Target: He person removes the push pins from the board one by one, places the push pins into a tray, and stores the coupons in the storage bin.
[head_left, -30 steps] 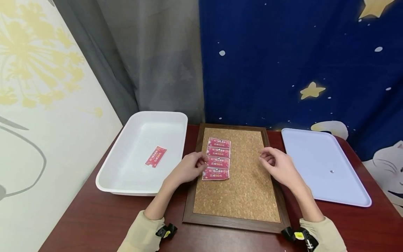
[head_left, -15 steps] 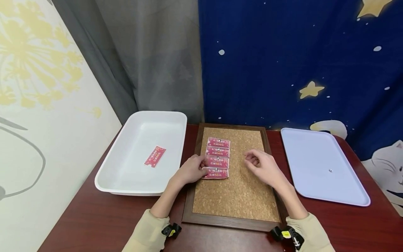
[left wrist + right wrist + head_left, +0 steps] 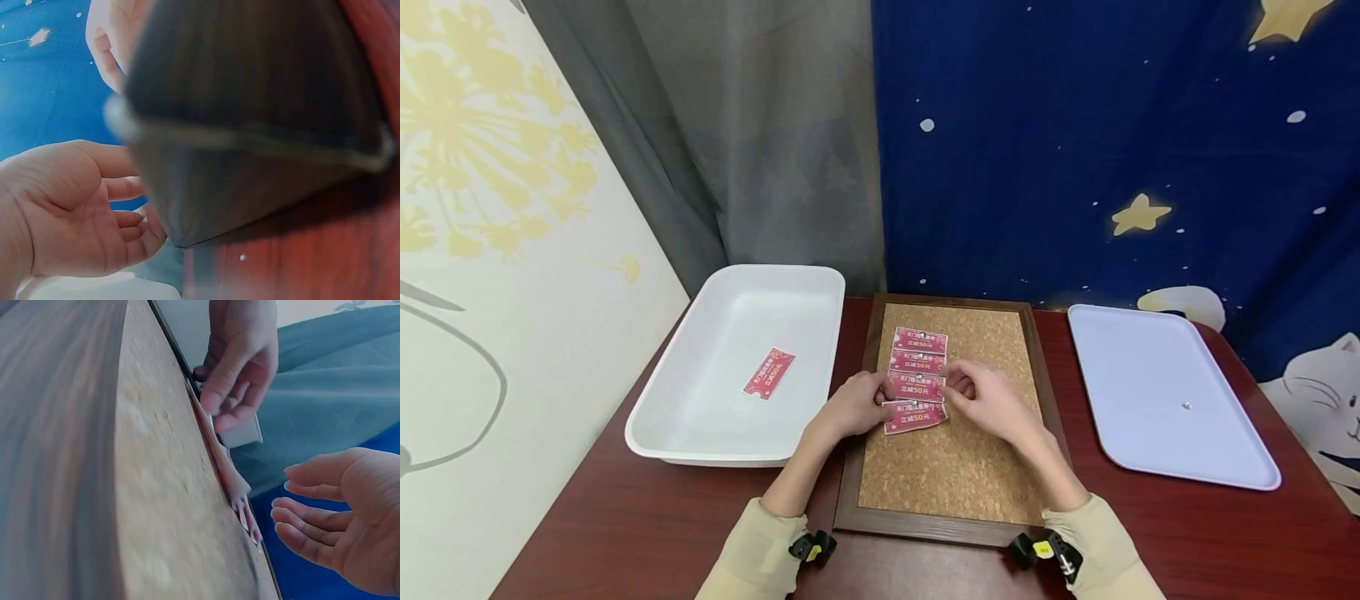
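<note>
Several pink coupons are pinned in a column on the left side of a cork board point(image 3: 962, 479) with a brown frame. My left hand point(image 3: 853, 406) pinches the left end of the lowest coupon point(image 3: 917, 418), which sits askew; a pin point(image 3: 915, 403) shows near its top. At the column's right side is my right hand point(image 3: 988, 402), its fingertips by the right edge of the third coupon point(image 3: 916, 387). In the right wrist view the right hand's fingers point(image 3: 319, 519) are loosely bent and hold nothing, while a coupon edge point(image 3: 231, 478) lifts off the board.
On the left stands a deep white tub point(image 3: 722, 456) with one loose coupon point(image 3: 769, 373) inside. A pale blue tray point(image 3: 1150, 358) lies to the right, bearing one small pin point(image 3: 1187, 406). Behind the red-brown table point(image 3: 587, 533) hang grey and blue curtains point(image 3: 1000, 167).
My right hand has moved left across the board to the coupons. My left hand has moved in slightly onto the lowest coupon, which has turned askew.
</note>
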Tool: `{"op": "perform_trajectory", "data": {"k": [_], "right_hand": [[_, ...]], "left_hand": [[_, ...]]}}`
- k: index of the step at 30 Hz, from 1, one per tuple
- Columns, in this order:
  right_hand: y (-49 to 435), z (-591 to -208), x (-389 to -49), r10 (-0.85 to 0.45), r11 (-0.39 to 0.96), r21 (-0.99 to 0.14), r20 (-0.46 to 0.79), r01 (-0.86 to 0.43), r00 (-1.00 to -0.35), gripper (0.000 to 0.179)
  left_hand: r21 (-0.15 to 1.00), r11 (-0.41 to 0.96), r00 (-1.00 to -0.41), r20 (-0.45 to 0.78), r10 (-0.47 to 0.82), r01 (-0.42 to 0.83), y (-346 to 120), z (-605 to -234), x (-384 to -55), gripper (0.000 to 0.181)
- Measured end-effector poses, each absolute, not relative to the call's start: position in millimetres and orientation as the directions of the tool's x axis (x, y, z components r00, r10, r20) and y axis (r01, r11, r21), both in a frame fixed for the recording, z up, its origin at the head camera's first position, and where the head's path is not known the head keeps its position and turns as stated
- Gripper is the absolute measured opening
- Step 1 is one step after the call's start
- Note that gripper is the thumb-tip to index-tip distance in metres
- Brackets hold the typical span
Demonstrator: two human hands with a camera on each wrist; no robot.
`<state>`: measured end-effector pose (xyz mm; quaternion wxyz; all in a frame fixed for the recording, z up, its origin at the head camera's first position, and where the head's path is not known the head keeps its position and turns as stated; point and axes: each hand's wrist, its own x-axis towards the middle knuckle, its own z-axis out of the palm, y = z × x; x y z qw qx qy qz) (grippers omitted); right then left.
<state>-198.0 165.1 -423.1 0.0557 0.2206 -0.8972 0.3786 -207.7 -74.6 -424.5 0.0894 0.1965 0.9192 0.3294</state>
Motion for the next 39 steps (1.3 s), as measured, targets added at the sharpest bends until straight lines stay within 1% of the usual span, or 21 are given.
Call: {"op": "perform_trajectory", "data": {"k": [5, 11, 18, 27, 39], "right_hand": [[150.2, -425.3, -202.9, -0.402, 0.605, -0.669, 0.211, -0.432, -0.891, 0.017], [138.2, -425.7, -204.3, -0.432, 0.649, -0.621, 0.176, -0.440, -0.885, 0.013], [132.8, -428.9, -204.2, -0.456, 0.655, -0.622, 0.128, -0.429, -0.881, 0.010], [125.6, -428.8, -204.7, -0.483, 0.645, -0.619, 0.123, -0.447, -0.867, 0.012], [119.9, -432.0, -211.5, -0.438, 0.670, -0.647, 0.051, -0.363, -0.897, 0.004]], "left_hand": [[0.637, 0.714, -0.910, -0.048, 0.412, 0.290, -74.5, -425.1, -209.1, 0.013], [0.644, 0.717, -0.913, -0.070, 0.402, 0.266, -73.5, -423.7, -209.1, 0.012], [0.638, 0.730, -0.913, -0.103, 0.395, 0.244, -72.3, -421.9, -209.1, 0.011], [0.636, 0.732, -0.913, -0.105, 0.395, 0.244, -73.3, -423.3, -208.3, 0.010], [0.636, 0.731, -0.911, -0.104, 0.400, 0.248, -73.3, -421.9, -207.2, 0.009]]}}
